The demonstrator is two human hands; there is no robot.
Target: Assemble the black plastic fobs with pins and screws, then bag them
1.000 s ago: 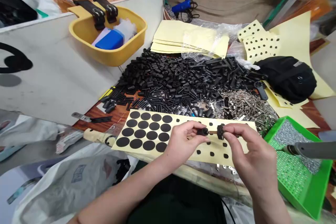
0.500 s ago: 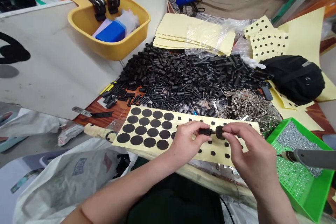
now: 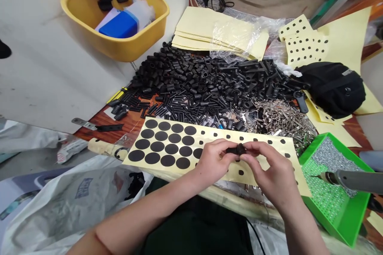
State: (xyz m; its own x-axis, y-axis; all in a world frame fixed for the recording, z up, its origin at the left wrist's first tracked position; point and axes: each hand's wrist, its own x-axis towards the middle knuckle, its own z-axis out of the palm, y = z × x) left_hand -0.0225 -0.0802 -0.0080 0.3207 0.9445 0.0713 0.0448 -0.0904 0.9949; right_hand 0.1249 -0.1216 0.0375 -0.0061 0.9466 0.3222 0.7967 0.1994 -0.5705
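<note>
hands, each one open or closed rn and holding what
Left hand: closed, holding a black cylindrical part.
Right hand: closed, pinching a black round part.

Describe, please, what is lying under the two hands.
Beneath the left hand and right hand lies a yellow sheet with black spots. The hands cover part of it, so any spots there cannot be seen.

Black part (image 3: pixel 240 149) — partly hidden by left hand (image 3: pixel 213 161) and right hand (image 3: pixel 273 164), its details too small to tell. Grey tool (image 3: pixel 359 181) — runs past the right edge.
</note>
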